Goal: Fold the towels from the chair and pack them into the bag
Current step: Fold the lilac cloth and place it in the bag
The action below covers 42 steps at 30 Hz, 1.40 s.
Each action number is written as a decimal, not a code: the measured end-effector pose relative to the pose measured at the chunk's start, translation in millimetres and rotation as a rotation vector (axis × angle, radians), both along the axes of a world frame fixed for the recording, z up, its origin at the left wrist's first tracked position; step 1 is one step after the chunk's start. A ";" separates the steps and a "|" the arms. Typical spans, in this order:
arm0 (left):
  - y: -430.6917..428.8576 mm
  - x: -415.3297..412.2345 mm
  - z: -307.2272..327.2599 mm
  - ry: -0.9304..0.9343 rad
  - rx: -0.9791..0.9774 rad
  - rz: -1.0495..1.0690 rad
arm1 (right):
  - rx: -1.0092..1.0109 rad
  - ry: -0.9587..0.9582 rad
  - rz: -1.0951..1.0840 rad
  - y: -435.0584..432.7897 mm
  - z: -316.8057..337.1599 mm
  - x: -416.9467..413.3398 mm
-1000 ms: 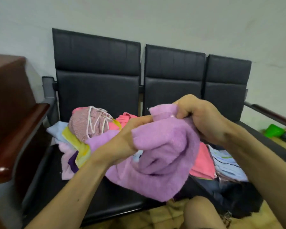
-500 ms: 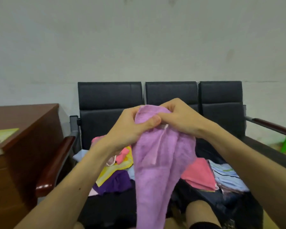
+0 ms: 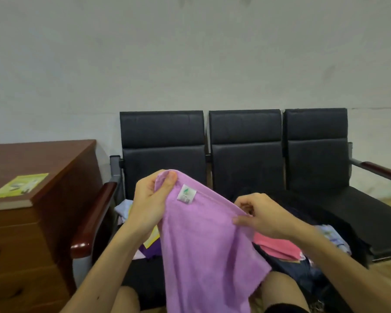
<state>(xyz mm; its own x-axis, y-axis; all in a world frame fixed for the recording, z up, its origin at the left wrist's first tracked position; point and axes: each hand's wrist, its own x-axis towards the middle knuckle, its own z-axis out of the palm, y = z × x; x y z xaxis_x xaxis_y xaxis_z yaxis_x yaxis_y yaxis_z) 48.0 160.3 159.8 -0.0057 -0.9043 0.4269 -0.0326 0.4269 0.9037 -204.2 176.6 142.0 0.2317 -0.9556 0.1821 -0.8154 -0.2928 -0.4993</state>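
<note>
Towel (image 3: 203,245) hem in pinch of left grip (image 3: 149,199) and right grip (image 3: 264,218), cloth below.

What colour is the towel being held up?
The towel is plain lilac-purple, with a small white label near its top edge; head view.

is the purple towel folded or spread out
Spread out, not folded: the purple towel hangs loose from its top edge, pinched by the left hand and the right hand.
</note>
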 end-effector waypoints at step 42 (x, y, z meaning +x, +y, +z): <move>-41.3 71.9 -170.4 0.271 0.566 0.330 | 0.431 -0.894 -0.319 -16.7 -96.6 18.1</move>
